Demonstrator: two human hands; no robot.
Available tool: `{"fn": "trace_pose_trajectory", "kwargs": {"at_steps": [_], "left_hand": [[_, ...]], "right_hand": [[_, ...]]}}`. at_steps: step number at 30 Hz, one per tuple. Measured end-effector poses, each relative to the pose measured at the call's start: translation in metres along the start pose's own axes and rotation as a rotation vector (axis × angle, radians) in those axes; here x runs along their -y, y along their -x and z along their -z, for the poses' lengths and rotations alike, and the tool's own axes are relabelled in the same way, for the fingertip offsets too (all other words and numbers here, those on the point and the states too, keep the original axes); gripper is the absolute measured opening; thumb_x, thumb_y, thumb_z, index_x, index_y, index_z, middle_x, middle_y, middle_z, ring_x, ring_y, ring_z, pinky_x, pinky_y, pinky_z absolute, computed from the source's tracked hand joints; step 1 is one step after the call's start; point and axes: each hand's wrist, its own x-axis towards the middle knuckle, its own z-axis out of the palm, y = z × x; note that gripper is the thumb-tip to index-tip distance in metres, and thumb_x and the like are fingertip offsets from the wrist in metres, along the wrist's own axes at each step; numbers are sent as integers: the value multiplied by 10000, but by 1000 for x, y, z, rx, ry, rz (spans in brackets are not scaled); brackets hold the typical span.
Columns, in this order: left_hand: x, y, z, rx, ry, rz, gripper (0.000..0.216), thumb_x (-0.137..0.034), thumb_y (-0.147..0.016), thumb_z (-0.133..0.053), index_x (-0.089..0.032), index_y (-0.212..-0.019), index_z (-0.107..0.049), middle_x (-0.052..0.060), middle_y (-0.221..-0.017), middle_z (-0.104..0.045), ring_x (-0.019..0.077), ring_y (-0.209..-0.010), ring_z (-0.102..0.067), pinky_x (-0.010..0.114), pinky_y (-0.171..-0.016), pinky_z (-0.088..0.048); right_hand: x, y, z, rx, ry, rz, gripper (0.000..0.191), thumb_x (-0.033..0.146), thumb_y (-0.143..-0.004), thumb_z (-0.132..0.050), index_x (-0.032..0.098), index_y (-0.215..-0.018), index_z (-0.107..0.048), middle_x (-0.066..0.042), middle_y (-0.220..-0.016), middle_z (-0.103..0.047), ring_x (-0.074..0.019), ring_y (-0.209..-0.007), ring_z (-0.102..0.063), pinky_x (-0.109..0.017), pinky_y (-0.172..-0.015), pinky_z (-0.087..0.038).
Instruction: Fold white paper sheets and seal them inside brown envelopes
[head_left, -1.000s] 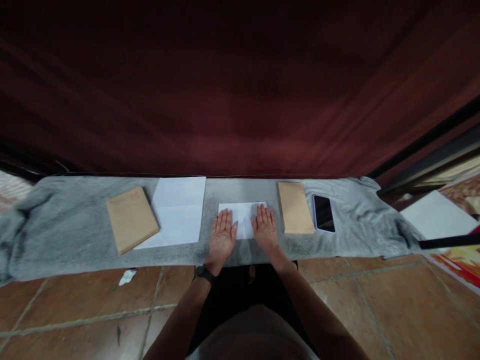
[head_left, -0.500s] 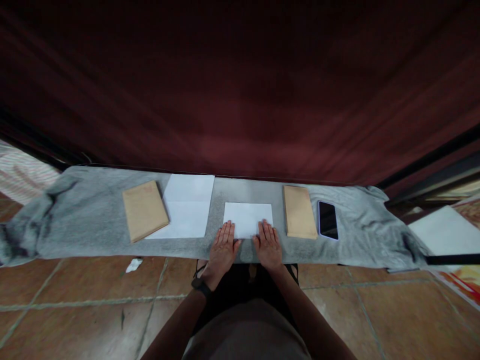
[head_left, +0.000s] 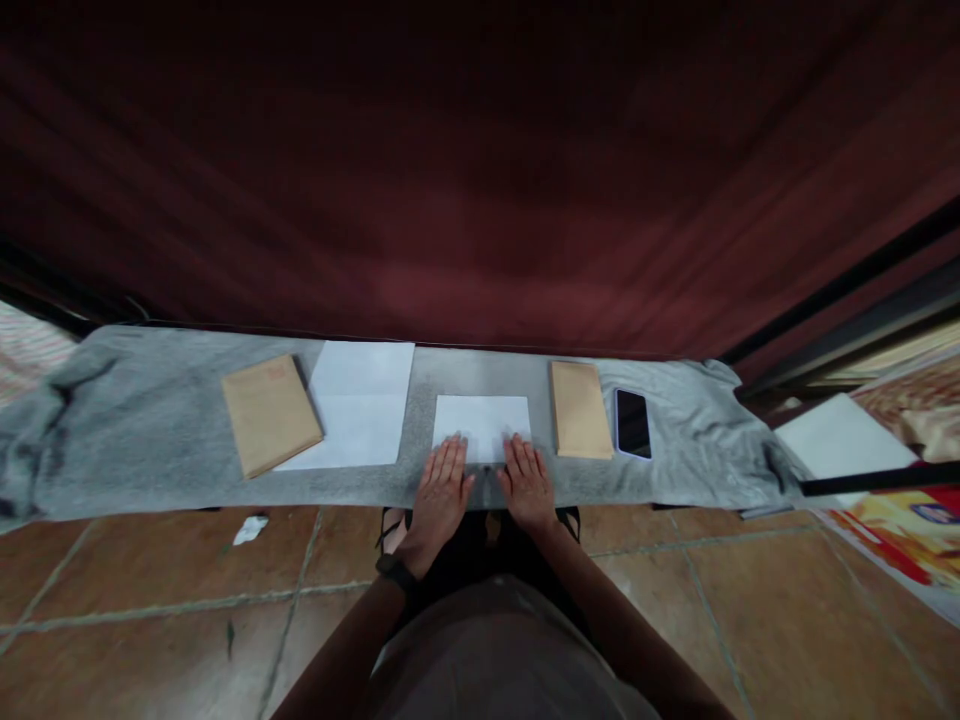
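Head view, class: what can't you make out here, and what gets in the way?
All in the head view:
Near corners of the small white paper: hidden by the left hand and right hand.
Part of the larger white sheet: under the tilted brown envelope stack.
Faint reddish mark on that stack: too small to read.
Left end of the grey cloth: cut off by the picture's edge.

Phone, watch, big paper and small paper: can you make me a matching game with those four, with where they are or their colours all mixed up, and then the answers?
Things:
1. phone
2. watch
3. big paper
4. small paper

Places and colours:
A. partly under the left hand and right hand
B. black with a pale purple edge
C. partly under a brown packet
D. on the left arm

Pairs: 1-B, 2-D, 3-C, 4-A
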Motion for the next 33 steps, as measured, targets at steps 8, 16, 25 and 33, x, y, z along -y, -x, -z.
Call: {"fn": "trace_pose_trajectory", "kwargs": {"at_steps": [8,16,25,33], "left_hand": [[-11,4,-4,64,-21,-65,524,-356,-1029,-353,-145,-1500,-442,127,-1595,-383,267,-1513,-276,502,-1230,-263],[0,16,-7,29,-15,-3,632,-428,-1024,-362,-54,-1534,-346,193,-1601,-341,276,-1518,-259,481,-1229,-278],[7,22,-1,1,7,58,645,-424,-1024,-342,-70,-1560,-290,205,-1592,-354,296,-1507,-287,525,-1223,-270],[-15,8,-5,40,46,-52,560,-278,-1021,-321,-115,-1556,-328,106,-1610,-358,229,-1525,-240,458,-1254,-244]], "right_hand": [[9,4,-2,60,5,65,515,342,-1035,-446,168,-1519,-424,-122,-1570,-430,-260,-1451,-395,-461,-1185,-305],[4,14,-2,27,37,12,582,389,-1053,-390,104,-1558,-332,-176,-1581,-390,-275,-1463,-373,-475,-1192,-296],[2,20,2,5,29,-49,593,379,-1063,-356,78,-1570,-292,-198,-1572,-393,-297,-1459,-377,-510,-1177,-314],[26,6,2,92,-47,60,518,299,-1055,-363,159,-1554,-358,-96,-1585,-400,-236,-1481,-349,-467,-1216,-279]]}}
